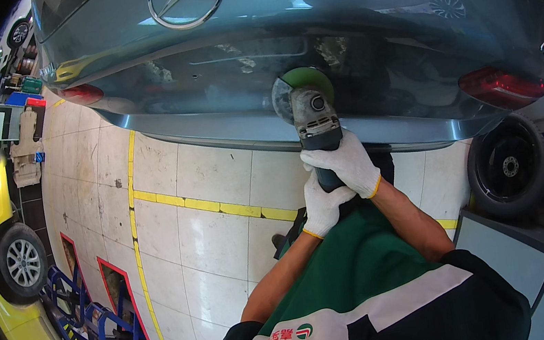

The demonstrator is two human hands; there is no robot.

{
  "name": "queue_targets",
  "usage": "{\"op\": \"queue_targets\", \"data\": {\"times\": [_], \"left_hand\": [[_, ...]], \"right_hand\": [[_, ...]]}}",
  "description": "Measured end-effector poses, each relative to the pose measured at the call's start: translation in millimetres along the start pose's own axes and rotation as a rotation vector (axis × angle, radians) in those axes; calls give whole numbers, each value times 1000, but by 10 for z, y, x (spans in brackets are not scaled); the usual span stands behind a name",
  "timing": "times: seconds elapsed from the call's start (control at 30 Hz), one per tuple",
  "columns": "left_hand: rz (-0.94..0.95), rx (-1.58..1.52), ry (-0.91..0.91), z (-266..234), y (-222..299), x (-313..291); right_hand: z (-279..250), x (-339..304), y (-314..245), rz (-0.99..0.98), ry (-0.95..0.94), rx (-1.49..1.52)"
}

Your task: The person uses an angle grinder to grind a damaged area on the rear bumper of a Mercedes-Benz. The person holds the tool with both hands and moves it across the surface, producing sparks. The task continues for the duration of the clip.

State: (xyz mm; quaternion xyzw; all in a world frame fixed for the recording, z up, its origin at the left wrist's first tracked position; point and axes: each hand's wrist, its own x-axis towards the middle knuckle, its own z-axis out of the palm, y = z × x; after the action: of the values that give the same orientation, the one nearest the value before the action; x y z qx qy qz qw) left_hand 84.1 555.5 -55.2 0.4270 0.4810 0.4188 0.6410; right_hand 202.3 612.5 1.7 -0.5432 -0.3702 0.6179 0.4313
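Two gloved hands grip an angle grinder (318, 122) at a car's rear panel

The grinder sits just off centre, toward one o'clock, its green disc (316, 77) at the twelve-o'clock end, right by the dark lower panel of the grey-blue car (400, 40); whether disc and paint actually touch, I cannot tell. The right hand (350, 162) closes around the black body behind the metal head. The left hand (324, 206), at seven o'clock from it, wraps the rear handle. Neither stands open. A bare, scuffed patch (333, 50) shows at one o'clock from the disc, and the red tail lamp (505, 87) lies between two and three o'clock.

The tool looks rigid and fairly heavy, weighted toward its metal head, and would probably kick or twist if the disc caught. The black body and rear handle seem the right places to hold; disc and guard (282, 102) are best left alone. Knit gloves may slip a little on smooth casing, so a firm two-handed hold suits it. The panel is likely stiff, its paint easily marked.
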Motion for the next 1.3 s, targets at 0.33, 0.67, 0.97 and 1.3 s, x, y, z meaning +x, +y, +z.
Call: {"op": "queue_targets", "data": {"times": [0.33, 0.67, 0.97, 1.3], "left_hand": [[-31, -27, -20, 7, 1, -6], [-61, -93, -4, 29, -32, -13], [-55, -77, -34, 23, -12, -13], [-38, -91, -20, 53, 11, -18]], "right_hand": [[-6, -18, -13, -18, 8, 7], [-14, -6, 4, -14, 2, 2], [-19, -9, 19, -19, 11, -2], [-34, -6, 22, -19, 14, -25]]}}
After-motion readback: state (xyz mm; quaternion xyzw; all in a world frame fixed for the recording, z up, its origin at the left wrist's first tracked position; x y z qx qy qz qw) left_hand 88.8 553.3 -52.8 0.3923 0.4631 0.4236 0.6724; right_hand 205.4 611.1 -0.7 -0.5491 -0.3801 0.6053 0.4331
